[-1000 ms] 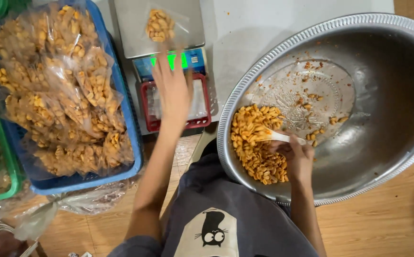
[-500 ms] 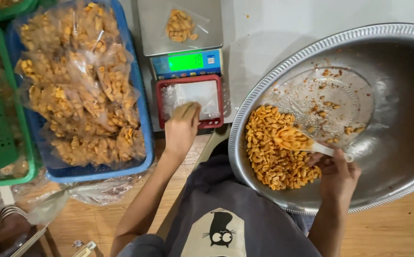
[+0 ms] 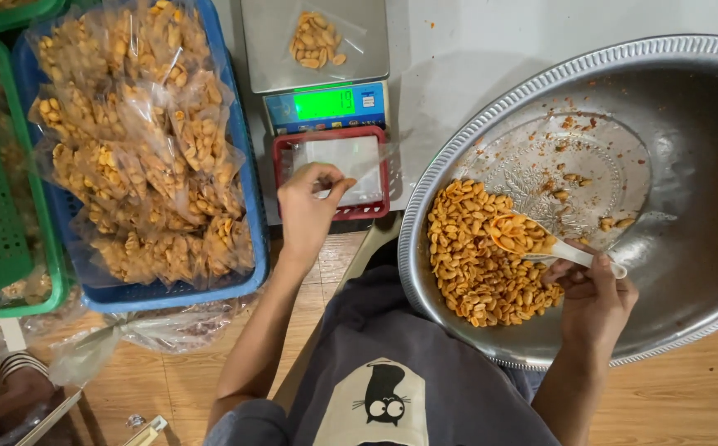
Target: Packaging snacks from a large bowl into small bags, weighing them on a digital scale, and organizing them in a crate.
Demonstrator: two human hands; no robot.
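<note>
Two hands | left hand (image 3: 308, 206) pinching bag (image 3: 342, 158) | right hand (image 3: 594, 293) holding spoon (image 3: 540, 242)

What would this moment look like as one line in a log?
left hand: pinching clear bag from red tray | right hand: holding white spoon of peanuts over metal basin | scale: bag on it

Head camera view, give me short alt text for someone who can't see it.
Seen from above, a person's right hand holds a white spoon of peanuts over a big metal bowl, while the left hand pinches a clear bag from a red tray. A scale and a blue basket of filled bags lie beyond.
</note>
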